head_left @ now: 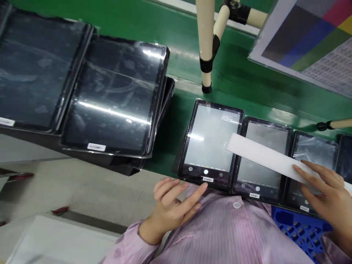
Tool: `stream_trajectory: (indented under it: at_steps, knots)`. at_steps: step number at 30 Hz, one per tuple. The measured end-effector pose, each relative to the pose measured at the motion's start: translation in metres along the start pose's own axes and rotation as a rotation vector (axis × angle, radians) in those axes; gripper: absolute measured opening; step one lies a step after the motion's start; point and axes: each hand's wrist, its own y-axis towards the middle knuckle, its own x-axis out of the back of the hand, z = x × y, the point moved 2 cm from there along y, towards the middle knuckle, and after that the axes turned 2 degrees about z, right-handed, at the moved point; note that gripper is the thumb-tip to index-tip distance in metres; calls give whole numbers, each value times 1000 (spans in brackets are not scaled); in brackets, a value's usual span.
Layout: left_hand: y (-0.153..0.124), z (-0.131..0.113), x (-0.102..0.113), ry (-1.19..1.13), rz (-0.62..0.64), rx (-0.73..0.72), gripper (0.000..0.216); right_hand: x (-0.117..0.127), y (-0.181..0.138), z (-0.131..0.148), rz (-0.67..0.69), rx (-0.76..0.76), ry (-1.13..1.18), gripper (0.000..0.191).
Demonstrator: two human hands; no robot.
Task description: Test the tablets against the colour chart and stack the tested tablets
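Note:
Three tablets lie side by side on the green bench, screens lit pale grey: a left tablet (210, 141), a middle tablet (261, 161) and a right tablet (313, 154). A long white foam strip (264, 156) lies slanted across the three screens. My right hand (324, 194) rests on the strip's right end over the right tablet, fingers pressed on it. My left hand (173, 201) hovers at the near edge of the left tablet, fingers apart and loosely curled, forefinger pointing at its lower rim, holding nothing.
Stacks of dark tablets (115, 99) overhang the bench edge at left. A cream pipe frame (206, 44) stands on the green bench (242, 77). A colour test chart (310, 36) leans at the back right. A blue crate (299, 227) sits below right.

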Motion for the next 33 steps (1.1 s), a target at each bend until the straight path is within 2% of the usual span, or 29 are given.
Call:
stream_trajectory:
  at_steps: [4, 6, 10, 13, 15, 19, 25, 29, 33]
  knots:
    - [11, -14, -10, -56, 14, -34, 33, -5, 1, 2, -11, 11, -2, 79]
    - [21, -24, -19, -87, 60, -80, 27, -7, -8, 1, -10, -20, 4, 71]
    - [44, -52, -40, -140, 184, -233, 30, -4, -53, -4, -37, -181, -50, 49]
    - [55, -70, -51, -168, 231, -323, 36, 0, -93, -6, -71, -308, -63, 43]
    - [57, -77, -56, -159, 268, -320, 32, 2, -112, -5, -84, -360, -65, 41]
    - [57, -81, -59, -125, 337, -305, 30, -1, -128, -2, -93, -400, -39, 43]
    - [72, -97, -56, -176, 317, -395, 22, -8, -126, -2, -90, -396, 14, 52]
    - [93, -123, -72, -224, 381, -405, 24, -11, -130, -3, -70, -415, 44, 61]
    - [107, -149, -97, -234, 468, -454, 30, -13, -163, -9, -105, -514, 75, 65]
